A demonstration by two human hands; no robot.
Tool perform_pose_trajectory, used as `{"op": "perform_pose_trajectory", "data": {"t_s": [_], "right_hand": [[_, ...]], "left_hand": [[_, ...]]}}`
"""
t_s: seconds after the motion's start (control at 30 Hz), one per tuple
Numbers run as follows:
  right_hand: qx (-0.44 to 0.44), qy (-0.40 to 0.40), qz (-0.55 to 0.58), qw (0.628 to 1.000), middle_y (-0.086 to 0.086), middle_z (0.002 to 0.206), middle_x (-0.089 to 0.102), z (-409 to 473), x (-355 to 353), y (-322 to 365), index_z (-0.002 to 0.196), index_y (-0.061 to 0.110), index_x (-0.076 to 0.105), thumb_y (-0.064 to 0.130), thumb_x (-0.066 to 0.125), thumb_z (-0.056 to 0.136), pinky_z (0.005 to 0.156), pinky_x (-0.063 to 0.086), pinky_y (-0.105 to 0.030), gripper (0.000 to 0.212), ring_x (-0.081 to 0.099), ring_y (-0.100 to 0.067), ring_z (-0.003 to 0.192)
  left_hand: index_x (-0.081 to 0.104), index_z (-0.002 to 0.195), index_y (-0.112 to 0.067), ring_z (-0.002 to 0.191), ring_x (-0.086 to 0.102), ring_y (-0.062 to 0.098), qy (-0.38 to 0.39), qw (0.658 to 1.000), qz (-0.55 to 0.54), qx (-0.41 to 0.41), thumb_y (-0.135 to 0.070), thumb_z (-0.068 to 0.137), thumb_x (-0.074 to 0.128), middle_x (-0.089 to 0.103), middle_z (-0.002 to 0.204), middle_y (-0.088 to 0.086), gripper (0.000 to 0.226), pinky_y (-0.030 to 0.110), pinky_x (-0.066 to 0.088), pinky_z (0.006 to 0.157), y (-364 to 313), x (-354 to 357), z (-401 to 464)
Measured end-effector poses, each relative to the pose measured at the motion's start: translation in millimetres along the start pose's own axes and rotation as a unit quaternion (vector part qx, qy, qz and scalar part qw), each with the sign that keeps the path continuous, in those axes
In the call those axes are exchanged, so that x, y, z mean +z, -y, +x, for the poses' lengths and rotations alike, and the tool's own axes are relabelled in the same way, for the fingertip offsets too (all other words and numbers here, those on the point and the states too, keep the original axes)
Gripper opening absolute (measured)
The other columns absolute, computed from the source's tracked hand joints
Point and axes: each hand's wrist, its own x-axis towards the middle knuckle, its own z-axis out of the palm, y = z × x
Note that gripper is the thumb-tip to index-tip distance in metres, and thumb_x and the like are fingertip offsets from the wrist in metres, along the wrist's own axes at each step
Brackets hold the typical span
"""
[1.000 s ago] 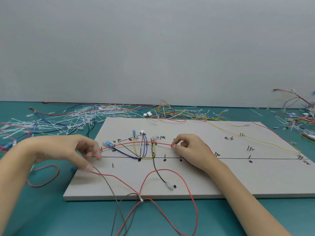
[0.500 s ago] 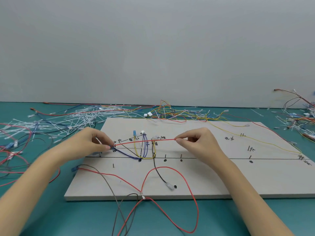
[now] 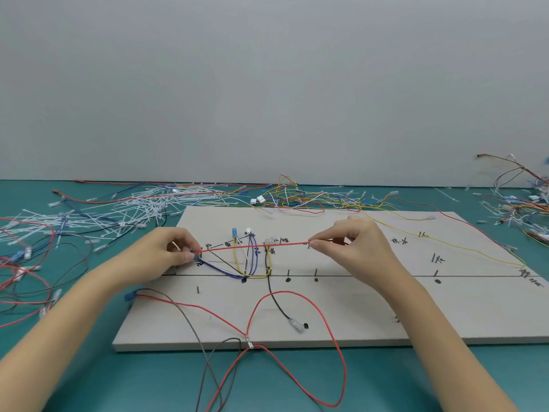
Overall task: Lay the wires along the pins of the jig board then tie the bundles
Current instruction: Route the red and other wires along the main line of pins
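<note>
- Two bare hands, left [image 3: 166, 251] and right [image 3: 353, 248], no gloves, rings or watch.
- Bare forearms [image 3: 445, 337], no sleeves in view.
- Short, unpainted fingernails.

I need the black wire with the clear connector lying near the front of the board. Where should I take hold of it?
Grip the black wire just behind its clear connector, coming from above on the right side. That end lies loose and flat on the jig board, and the red loop crosses the wire farther up.

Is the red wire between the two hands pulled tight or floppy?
Tight. The red wire runs nearly straight from the left hand to the right hand, above the jig board.
</note>
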Motion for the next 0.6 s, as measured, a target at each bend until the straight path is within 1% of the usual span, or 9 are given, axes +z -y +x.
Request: {"op": "perform_pose_trajectory", "data": {"t_s": [0.1, 0.17, 0.23, 0.3, 0.37, 0.4, 0.47, 0.53, 0.6], "right_hand": [[0.032, 0.048, 0.022, 0.998, 0.002, 0.061, 0.064, -1.6, -5.5, 2.1, 0.069, 0.033, 0.079, 0.022, 0.079, 0.076, 0.065, 0.035, -0.022, 0.013, 0.046, -0.007, 0.072], [0.057, 0.107, 0.054, 0.991, 0.002, 0.058, 0.063, -2.3, -11.0, 3.2, 0.066, 0.031, 0.078, 0.017, 0.08, 0.074, 0.058, 0.034, -0.017, 0.016, 0.047, -0.002, 0.062], [0.084, 0.179, 0.097, 0.975, 0.003, 0.062, 0.07, -2.0, -16.1, 4.3, 0.066, 0.024, 0.079, 0.009, 0.079, 0.074, 0.057, 0.039, -0.013, 0.016, 0.056, -0.002, 0.059], [0.102, 0.234, 0.097, 0.962, 0.001, 0.068, 0.074, -2.0, -17.8, 4.4, 0.068, 0.019, 0.08, 0.006, 0.078, 0.074, 0.057, 0.042, -0.01, 0.014, 0.063, -0.002, 0.062], [0.113, 0.27, 0.067, 0.954, 0.001, 0.072, 0.075, -2.5, -15.7, 3.4, 0.068, 0.022, 0.079, 0.007, 0.078, 0.074, 0.058, 0.043, -0.011, 0.016, 0.065, -0.003, 0.067], [0.117, 0.284, 0.052, 0.95, 0.002, 0.074, 0.075, -2.8, -14.5, 2.9, 0.068, 0.023, 0.079, 0.008, 0.078, 0.074, 0.06, 0.045, -0.013, 0.016, 0.067, -0.003, 0.069], [0.126, 0.297, 0.033, 0.946, 0.005, 0.075, 0.075, -2.9, -12.9, 1.7, 0.068, 0.025, 0.079, 0.01, 0.078, 0.075, 0.066, 0.048, -0.015, 0.016, 0.068, -0.002, 0.072], [0.133, 0.295, 0.022, 0.946, 0.007, 0.074, 0.075, -2.6, -11.9, 0.5, 0.067, 0.027, 0.079, 0.012, 0.078, 0.075, 0.061, 0.045, -0.012, 0.017, 0.067, 0.001, 0.068], [0.138, 0.292, 0.01, 0.947, 0.008, 0.071, 0.074, -2.7, -11.1, -0.8, 0.067, 0.026, 0.078, 0.013, 0.077, 0.075, 0.055, 0.042, -0.009, 0.015, 0.063, 0.004, 0.062]], "left_hand": [[0.071, 0.076, -0.033, 0.057, 0.048, 0.005, 0.009, 1.0, -0.012, 0.008, -0.005, 0.086, 0.071, 0.063, 0.074, 0.002, 0.029, 0.017, 0.041, 0.058, -2.0, -1.8, -1.8], [0.072, 0.075, -0.036, 0.065, 0.052, 0.011, 0.017, 1.0, -0.016, 0.011, -0.004, 0.085, 0.07, 0.068, 0.082, 0.006, 0.034, 0.026, 0.043, 0.065, -4.7, -6.6, -4.8], [0.073, 0.077, -0.036, 0.071, 0.056, 0.016, 0.032, 0.999, -0.01, 0.013, -0.001, 0.086, 0.068, 0.071, 0.083, 0.005, 0.036, 0.031, 0.045, 0.071, -7.3, -12.0, -7.2], [0.074, 0.076, -0.034, 0.069, 0.059, 0.014, 0.054, 0.998, 0.006, 0.012, 0.0, 0.085, 0.068, 0.073, 0.079, 0.002, 0.036, 0.03, 0.046, 0.071, -12.0, -13.6, -10.0], [0.075, 0.072, -0.031, 0.063, 0.057, 0.01, 0.061, 0.998, 0.016, 0.004, 0.001, 0.083, 0.066, 0.072, 0.076, 0.005, 0.035, 0.026, 0.044, 0.066, -17.8, -11.0, -12.6], [0.075, 0.071, -0.029, 0.061, 0.056, 0.009, 0.058, 0.998, 0.019, -0.001, 0.0, 0.081, 0.066, 0.071, 0.075, 0.007, 0.032, 0.023, 0.043, 0.063, -20.5, -9.1, -13.7], [0.074, 0.067, -0.027, 0.059, 0.056, 0.009, 0.039, 0.999, 0.031, -0.011, -0.009, 0.079, 0.071, 0.07, 0.072, 0.004, 0.022, 0.021, 0.044, 0.061, -26.1, -4.5, -15.6], [0.072, 0.062, -0.028, 0.07, 0.058, 0.014, 0.0, 0.998, 0.065, -0.01, -0.027, 0.074, 0.076, 0.067, 0.072, -0.002, 0.013, 0.031, 0.044, 0.072, -30.9, 0.4, -16.1], [0.07, 0.059, -0.029, 0.084, 0.055, 0.013, -0.036, 0.993, 0.111, 0.001, -0.038, 0.074, 0.077, 0.064, 0.077, -0.008, 0.018, 0.036, 0.037, 0.084, -37.2, 7.6, -17.5]]}}
